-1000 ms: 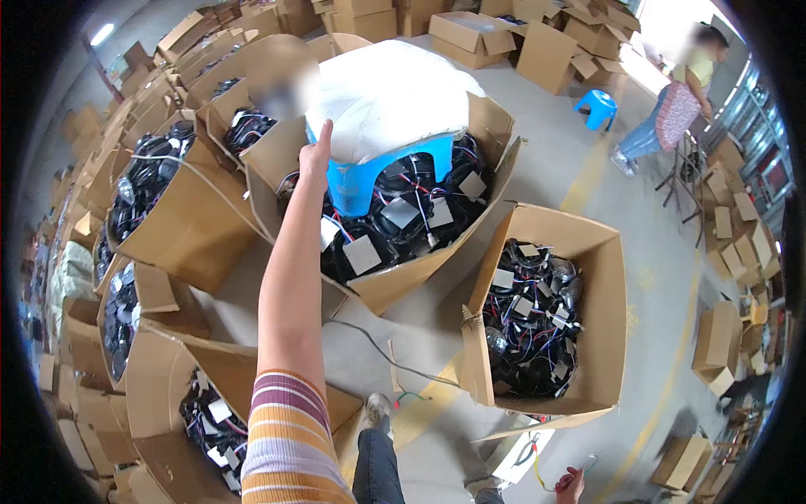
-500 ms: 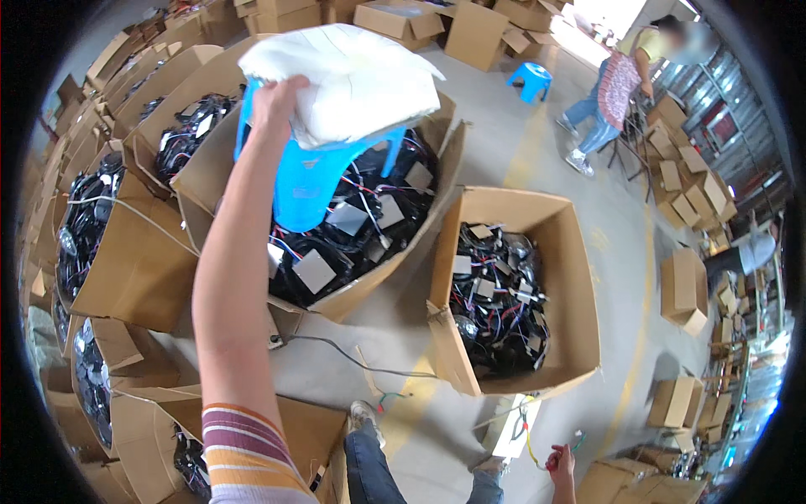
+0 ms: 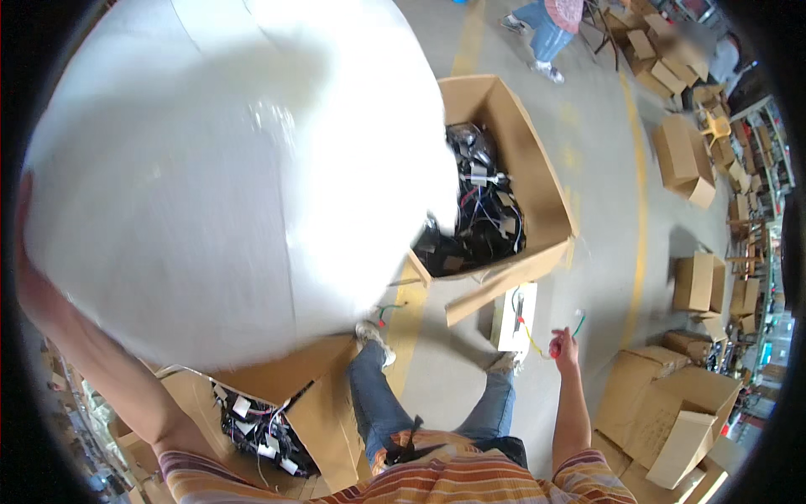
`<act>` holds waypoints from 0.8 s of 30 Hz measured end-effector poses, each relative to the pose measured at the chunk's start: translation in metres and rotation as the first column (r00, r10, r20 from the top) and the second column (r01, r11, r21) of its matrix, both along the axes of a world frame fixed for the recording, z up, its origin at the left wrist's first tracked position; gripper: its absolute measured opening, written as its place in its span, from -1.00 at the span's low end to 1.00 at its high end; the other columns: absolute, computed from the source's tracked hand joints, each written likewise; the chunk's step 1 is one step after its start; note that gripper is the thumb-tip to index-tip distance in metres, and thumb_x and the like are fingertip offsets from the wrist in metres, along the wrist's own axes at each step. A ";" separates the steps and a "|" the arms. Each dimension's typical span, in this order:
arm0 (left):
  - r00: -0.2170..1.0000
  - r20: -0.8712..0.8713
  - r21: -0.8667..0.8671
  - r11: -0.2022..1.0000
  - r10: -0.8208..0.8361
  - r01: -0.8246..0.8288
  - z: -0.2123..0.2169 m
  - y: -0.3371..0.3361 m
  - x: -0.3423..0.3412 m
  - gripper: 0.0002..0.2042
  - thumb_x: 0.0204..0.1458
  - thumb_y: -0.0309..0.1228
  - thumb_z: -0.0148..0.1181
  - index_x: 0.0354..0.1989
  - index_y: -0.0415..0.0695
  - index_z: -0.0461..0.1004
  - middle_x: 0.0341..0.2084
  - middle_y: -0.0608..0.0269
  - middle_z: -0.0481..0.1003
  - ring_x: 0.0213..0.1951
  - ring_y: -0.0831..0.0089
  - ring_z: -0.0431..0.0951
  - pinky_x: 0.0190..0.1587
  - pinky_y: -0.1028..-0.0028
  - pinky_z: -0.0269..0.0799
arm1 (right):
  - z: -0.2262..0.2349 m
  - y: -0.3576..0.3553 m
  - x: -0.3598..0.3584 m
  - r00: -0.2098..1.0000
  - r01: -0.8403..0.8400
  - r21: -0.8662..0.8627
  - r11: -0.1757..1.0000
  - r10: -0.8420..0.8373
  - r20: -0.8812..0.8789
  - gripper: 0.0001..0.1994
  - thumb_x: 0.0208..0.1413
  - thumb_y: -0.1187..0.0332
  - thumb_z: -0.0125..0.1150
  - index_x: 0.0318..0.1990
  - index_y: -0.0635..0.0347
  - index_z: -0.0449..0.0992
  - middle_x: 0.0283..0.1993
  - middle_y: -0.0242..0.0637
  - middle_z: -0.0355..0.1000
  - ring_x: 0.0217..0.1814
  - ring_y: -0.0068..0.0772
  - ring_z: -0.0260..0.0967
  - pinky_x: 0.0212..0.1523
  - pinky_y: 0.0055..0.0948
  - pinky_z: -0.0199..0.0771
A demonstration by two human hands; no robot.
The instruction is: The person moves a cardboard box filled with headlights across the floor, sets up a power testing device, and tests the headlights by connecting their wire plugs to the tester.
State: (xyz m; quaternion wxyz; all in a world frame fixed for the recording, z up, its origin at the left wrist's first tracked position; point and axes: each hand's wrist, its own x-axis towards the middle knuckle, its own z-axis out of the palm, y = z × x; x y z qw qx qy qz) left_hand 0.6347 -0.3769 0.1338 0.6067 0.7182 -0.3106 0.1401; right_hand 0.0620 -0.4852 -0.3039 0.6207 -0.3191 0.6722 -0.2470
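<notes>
A big white padded bundle (image 3: 227, 168) fills the upper left of the view, lifted close to the camera. My left arm (image 3: 75, 353) rises along the left edge to it; the hand itself is hidden behind the bundle. Low on the right, my right hand (image 3: 564, 344) is closed on thin yellow and green wires (image 3: 537, 343). It hangs just right of a white board (image 3: 514, 315) lying on the floor. Behind the board stands an open cardboard box (image 3: 537, 176) full of black cables with white tags.
Another open box of tagged cables (image 3: 260, 420) sits by my left leg. Stacks of cardboard boxes (image 3: 697, 277) line the right side. A person in jeans (image 3: 546, 29) stands at the top. A yellow floor line (image 3: 642, 210) runs past the box.
My left hand took hold of the white bundle lying on the blue stool and lifted it up to the camera, so it now hides the boxes on the left.
</notes>
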 end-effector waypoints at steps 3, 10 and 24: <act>0.864 -0.369 -0.353 0.911 -0.343 0.211 -0.003 0.058 -0.030 -0.56 -0.13 -0.35 0.01 -0.06 -0.29 0.16 -0.17 0.01 0.29 -0.15 0.32 0.33 -0.11 0.44 0.27 | 0.001 -0.014 -0.022 0.995 -0.050 -0.026 0.998 0.052 0.084 -0.59 0.08 0.09 -0.29 -0.37 0.31 0.32 -0.77 -0.36 0.16 -0.81 -0.61 0.01 -0.80 -0.62 -0.01; 0.665 -0.691 0.270 0.753 -0.282 0.600 -0.111 0.020 -0.211 -0.82 -0.39 -0.51 0.16 -0.58 -0.21 0.29 -0.40 0.22 0.32 -0.32 0.47 0.29 -0.26 0.54 0.16 | 0.001 -0.025 -0.059 0.902 -0.397 -0.076 0.914 0.405 0.149 -0.57 0.08 0.07 -0.31 -0.32 0.29 0.35 -0.67 -0.31 0.31 -0.81 -0.69 -0.03 -0.79 -0.66 -0.06; 0.065 -0.946 0.004 0.190 -0.316 0.982 -0.376 0.079 -0.338 -0.72 -0.28 -0.59 0.13 -0.74 -0.20 0.08 -0.61 0.27 0.18 -0.47 0.44 0.20 -0.42 0.51 0.08 | -0.101 0.086 -0.110 0.875 -0.233 0.386 0.892 0.020 0.484 -0.52 0.05 0.03 -0.23 -0.21 0.35 0.35 -0.31 -0.21 0.37 -0.29 -0.46 0.30 -0.22 -0.48 0.28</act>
